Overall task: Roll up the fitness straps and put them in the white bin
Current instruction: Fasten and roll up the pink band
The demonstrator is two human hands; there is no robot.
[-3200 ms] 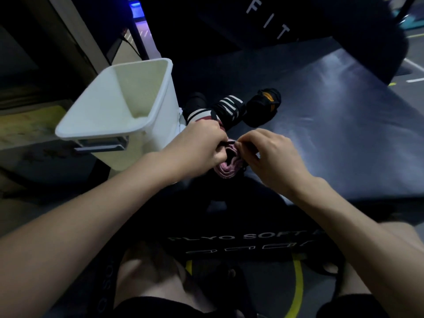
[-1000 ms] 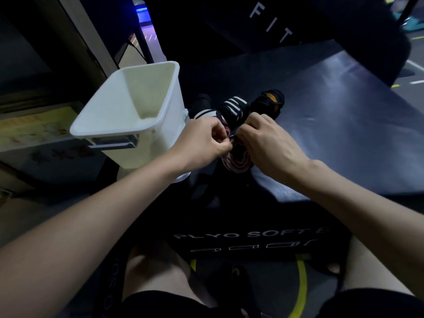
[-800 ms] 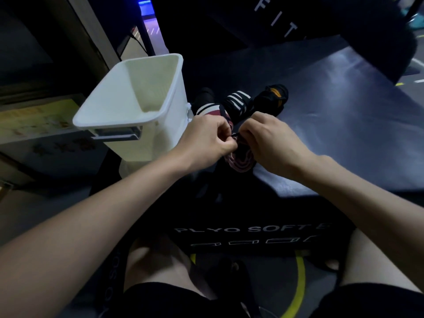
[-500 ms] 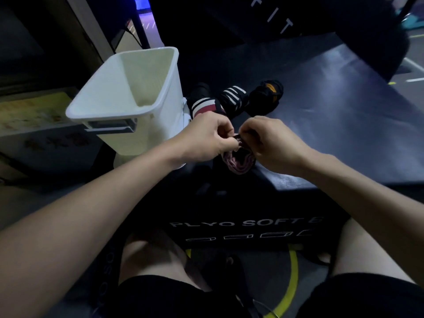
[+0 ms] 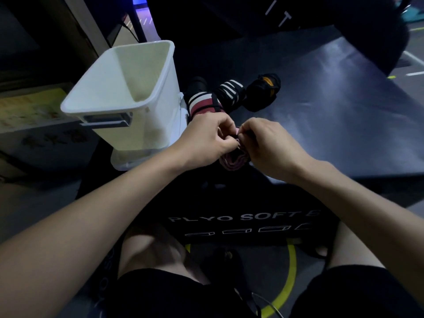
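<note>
A pink strap (image 5: 234,160), partly coiled, sits between my two hands at the near edge of the dark plyo box (image 5: 332,125). My left hand (image 5: 206,140) pinches it from the left and my right hand (image 5: 266,143) pinches it from the right, fingers curled on the fabric. Just beyond lie a red, white and black striped strap (image 5: 203,103), a black and white striped strap (image 5: 229,90) and a black strap with an orange mark (image 5: 263,90). The white bin (image 5: 128,95) stands left of them; I see nothing inside it.
A white lid or tray (image 5: 128,160) sticks out under the bin. My knees are below the box front, which reads "PLYO SOFT". A yellow floor line (image 5: 290,281) curves underneath. A large dark cushion rises at the back right.
Both hands have kept working on the pink strap, with small finger shifts. The view has wobbled slightly; the bin and other straps have stayed in place.
</note>
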